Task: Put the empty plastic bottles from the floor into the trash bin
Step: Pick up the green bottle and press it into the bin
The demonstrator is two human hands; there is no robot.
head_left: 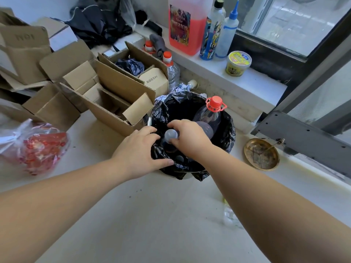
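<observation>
The trash bin (228,130), lined with a black bag, stands on the floor at the centre. A large clear bottle with a red cap (209,114) leans upright inside it. My right hand (187,137) grips the neck of a small clear bottle with a grey cap (171,135) that stands in the bin's mouth. My left hand (140,154) rests spread on the bin's near-left rim, fingers apart, touching the black bag. Another clear bottle (229,215) lies on the floor under my right forearm, partly hidden. A clear bottle with an orange cap (171,70) stands behind the bin.
Open cardboard boxes (106,92) crowd the floor left of the bin. A red-and-clear plastic bag (36,147) lies at far left. A brass dish (261,154) sits to the right by the window ledge, which holds a pink liquid jug (187,25) and a tub (238,63).
</observation>
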